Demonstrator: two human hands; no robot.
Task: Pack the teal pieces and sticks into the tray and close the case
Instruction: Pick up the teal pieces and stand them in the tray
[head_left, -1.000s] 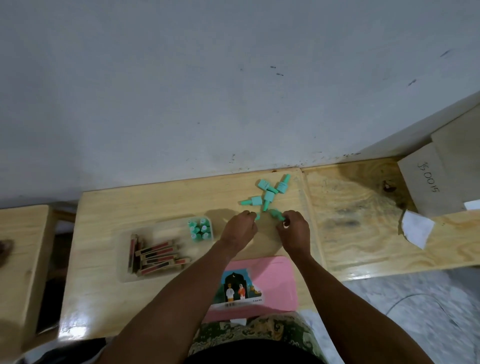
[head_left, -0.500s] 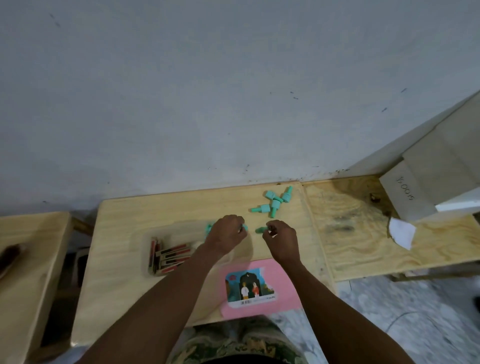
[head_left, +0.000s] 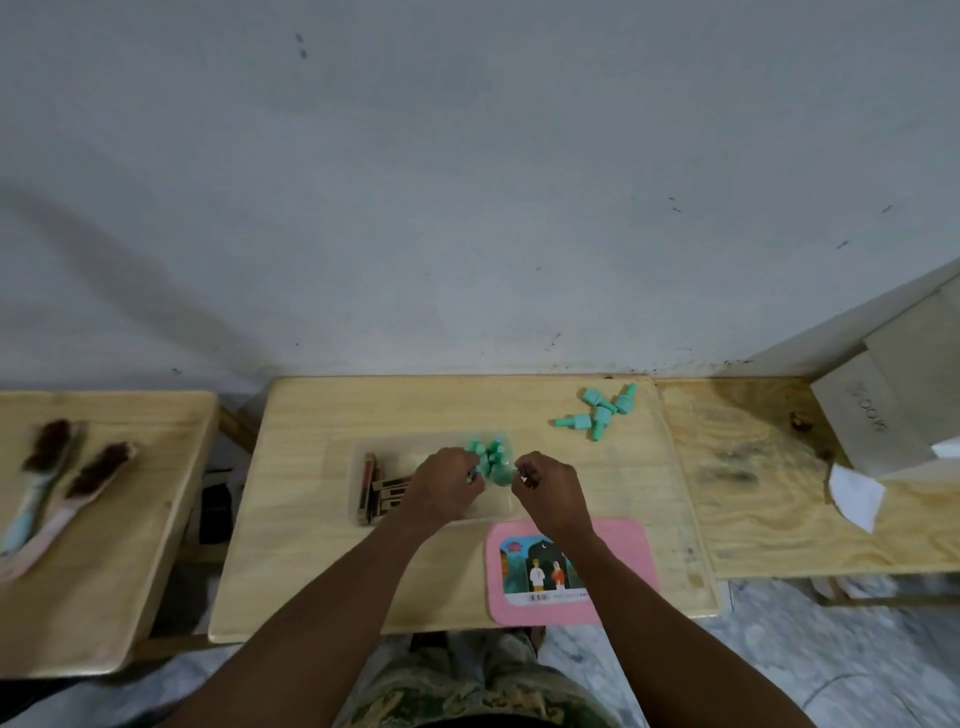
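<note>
A clear plastic tray (head_left: 405, 456) lies mid-table. Dark red-and-tan sticks (head_left: 375, 488) fill its left end, and a cluster of teal pieces (head_left: 488, 457) stands in its right end. My left hand (head_left: 447, 486) hovers over the tray's middle, fingers pinched against the teal cluster. Just right of the cluster, my right hand (head_left: 550, 488) pinches a teal piece at its fingertips. Several loose teal pieces (head_left: 602, 410) remain on the table at the back right. The pink case lid (head_left: 628, 566) with a picture label lies near the front edge, partly under my right forearm.
Two brushes (head_left: 67, 467) lie on a separate wooden table at the left, across a gap. To the right, a rougher plywood table holds a cardboard box (head_left: 883, 415) and a white paper scrap (head_left: 854, 493). A grey wall runs right behind the tables.
Both hands moved left from the loose teal pile to the tray, carrying teal pieces. The camera view shifted, so the left table with brushes came into sight.
</note>
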